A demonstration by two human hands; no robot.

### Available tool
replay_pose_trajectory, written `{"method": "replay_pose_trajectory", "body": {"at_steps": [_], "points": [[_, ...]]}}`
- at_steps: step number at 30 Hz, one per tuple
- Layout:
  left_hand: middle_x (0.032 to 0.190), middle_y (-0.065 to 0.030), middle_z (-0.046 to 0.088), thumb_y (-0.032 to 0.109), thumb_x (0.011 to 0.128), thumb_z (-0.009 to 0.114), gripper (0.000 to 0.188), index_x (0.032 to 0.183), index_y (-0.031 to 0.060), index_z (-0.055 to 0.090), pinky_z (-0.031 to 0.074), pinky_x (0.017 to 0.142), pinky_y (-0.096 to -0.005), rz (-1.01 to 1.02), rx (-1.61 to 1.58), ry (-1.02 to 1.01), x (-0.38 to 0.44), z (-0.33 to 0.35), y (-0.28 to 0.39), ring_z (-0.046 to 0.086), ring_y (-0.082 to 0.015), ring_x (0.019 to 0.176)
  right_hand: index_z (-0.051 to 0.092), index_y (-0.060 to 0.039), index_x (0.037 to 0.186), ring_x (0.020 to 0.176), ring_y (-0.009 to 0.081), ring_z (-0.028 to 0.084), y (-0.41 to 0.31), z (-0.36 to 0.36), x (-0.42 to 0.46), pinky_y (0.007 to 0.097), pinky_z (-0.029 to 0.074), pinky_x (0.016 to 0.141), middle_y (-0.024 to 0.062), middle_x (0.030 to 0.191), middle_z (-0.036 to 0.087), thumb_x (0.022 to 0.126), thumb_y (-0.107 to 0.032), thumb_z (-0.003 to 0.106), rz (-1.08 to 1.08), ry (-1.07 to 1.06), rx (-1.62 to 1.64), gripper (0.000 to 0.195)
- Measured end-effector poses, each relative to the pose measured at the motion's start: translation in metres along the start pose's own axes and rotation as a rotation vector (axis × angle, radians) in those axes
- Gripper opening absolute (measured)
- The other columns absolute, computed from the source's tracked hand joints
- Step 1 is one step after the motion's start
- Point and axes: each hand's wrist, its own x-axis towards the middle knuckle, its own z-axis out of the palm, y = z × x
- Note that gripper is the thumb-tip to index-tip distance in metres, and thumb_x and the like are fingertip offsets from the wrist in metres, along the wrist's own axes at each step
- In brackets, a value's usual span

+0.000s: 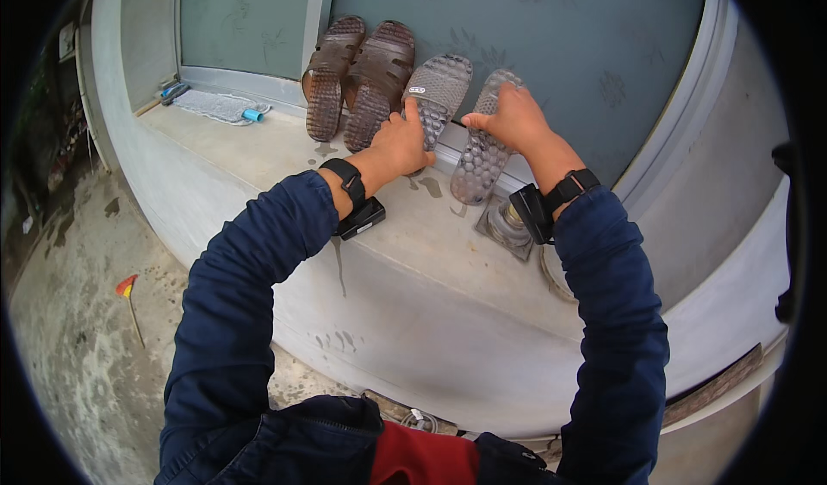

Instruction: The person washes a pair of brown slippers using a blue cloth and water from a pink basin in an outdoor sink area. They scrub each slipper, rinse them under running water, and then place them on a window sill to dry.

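Two brown plastic slide sandals [326,97] [381,65] stand tilted against a frosted window on a concrete sill. To their right a grey slide sandal [446,81] leans on the window, with my left hand [402,141] at its lower left side; whether the fingers grip it is unclear. My right hand [517,117] is shut on the strap area of the other grey slide sandal [481,162], its thumb on the left edge. Both grey sandals have bumpy insoles facing me. Black devices are strapped to both my wrists.
A grey mop pad [216,107] with a blue fitting lies on the sill at the left. A square metal fixture [507,226] and a round object [557,272] are near my right wrist. Wet marks spot the sill. A red and yellow broom-like tool [129,291] lies on the ground below.
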Motion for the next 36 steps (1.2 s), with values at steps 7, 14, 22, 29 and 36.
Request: {"method": "replay_pose_trajectory", "body": {"at_steps": [7, 14, 22, 29, 36], "points": [[0.134, -0.0313, 0.036, 0.034, 0.076, 0.075, 0.102, 0.145, -0.005, 0.01, 0.043, 0.098, -0.0439, 0.048, 0.079, -0.013, 0.0, 0.005, -0.001, 0.047, -0.0466, 0.117, 0.054, 0.0086, 0.114, 0.104, 0.0391, 0.059, -0.007, 0.006, 0.007, 0.0407, 0.051, 0.085, 0.0289, 0.12, 0.051, 0.071, -0.051, 0.076, -0.098, -0.052, -0.127, 0.077], [0.131, -0.0302, 0.04, 0.03, 0.079, 0.071, 0.09, 0.142, -0.006, 0.019, 0.045, 0.096, -0.0442, 0.116, 0.124, 0.028, -0.01, -0.001, -0.012, 0.051, -0.0449, 0.113, 0.053, 0.0058, 0.117, 0.103, 0.038, 0.061, -0.025, -0.003, 0.001, 0.0417, 0.052, 0.082, 0.0274, 0.129, 0.043, 0.077, -0.053, 0.07, -0.065, -0.065, -0.193, 0.073], [0.112, -0.0247, 0.052, 0.024, 0.079, 0.068, 0.045, 0.112, -0.0028, 0.054, 0.049, 0.086, -0.0441, 0.178, 0.202, 0.085, -0.026, -0.018, -0.015, 0.059, -0.0394, 0.101, 0.056, 0.0032, 0.111, 0.097, 0.0383, 0.062, -0.013, -0.025, -0.023, 0.0438, 0.053, 0.079, 0.0237, 0.12, 0.048, 0.083, -0.047, 0.065, -0.132, -0.037, -0.227, 0.059], [0.126, -0.0321, 0.046, 0.028, 0.075, 0.075, 0.074, 0.126, -0.0104, 0.037, 0.045, 0.096, -0.0435, -0.191, 0.022, 0.186, 0.045, -0.048, -0.125, 0.053, -0.0425, 0.112, 0.056, 0.0001, 0.11, 0.092, 0.0367, 0.06, -0.008, -0.067, -0.064, 0.0439, 0.051, 0.078, 0.0185, 0.108, 0.054, 0.086, -0.038, 0.063, -0.174, -0.095, -0.283, 0.046], [0.1, -0.0105, 0.055, 0.004, 0.086, 0.062, 0.057, 0.139, 0.0047, 0.043, 0.049, 0.057, -0.0257, -0.076, -0.77, 0.308, 0.059, -0.037, -0.131, 0.057, -0.0127, 0.068, 0.058, -0.0016, 0.11, 0.091, 0.0363, 0.061, 0.006, -0.083, -0.098, 0.0439, 0.05, 0.079, 0.0184, 0.1, 0.059, 0.086, -0.031, 0.064, -0.167, -0.227, -0.312, 0.039]]}}
